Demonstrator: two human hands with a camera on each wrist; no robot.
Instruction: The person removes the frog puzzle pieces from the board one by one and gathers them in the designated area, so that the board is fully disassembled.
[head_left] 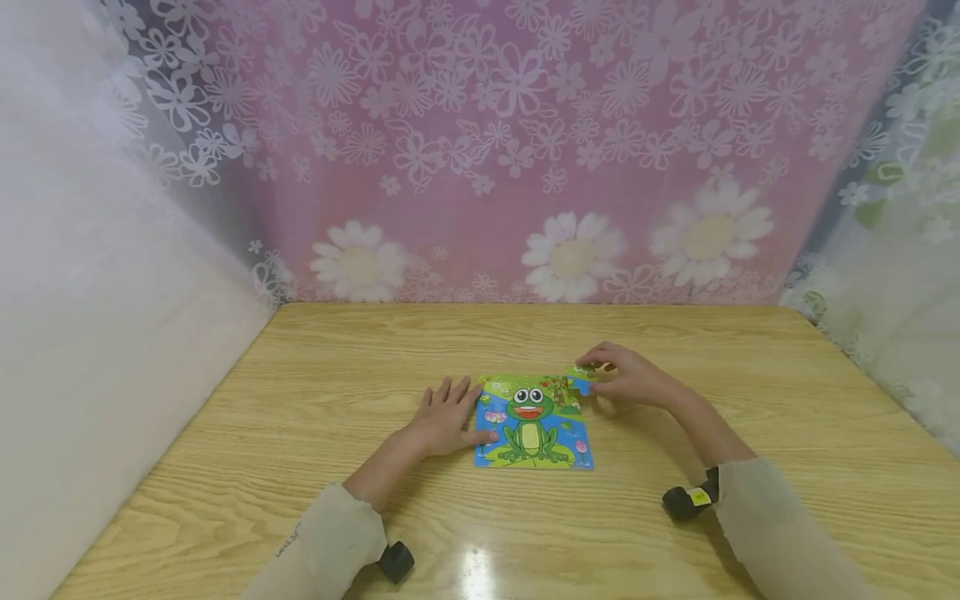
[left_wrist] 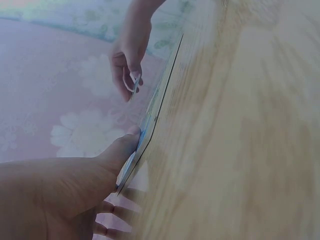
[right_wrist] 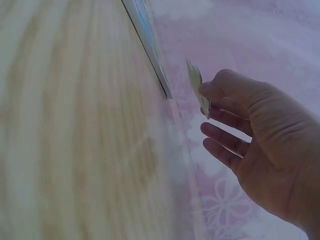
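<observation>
A square frog jigsaw puzzle (head_left: 531, 437) lies flat on the wooden table, its picture a green frog on a lily pad. My left hand (head_left: 442, 421) rests at its left edge with fingers spread, the thumb lying over the puzzle's border; the left wrist view shows that thumb (left_wrist: 122, 150) on the board. Between thumb and fingers my right hand (head_left: 630, 377) pinches a puzzle piece (head_left: 580, 380), green and blue, just above the board's upper right corner. In the right wrist view the piece (right_wrist: 198, 90) is seen nearly edge-on, apart from the board.
The light wooden table (head_left: 360, 350) spreads around the puzzle. Behind it hangs a pink flowered curtain (head_left: 480, 167), with a pale white sheet (head_left: 112, 250) along the left and a flowered one (head_left: 900, 275) along the right. Black wrist devices (head_left: 396, 562) sit at both cuffs.
</observation>
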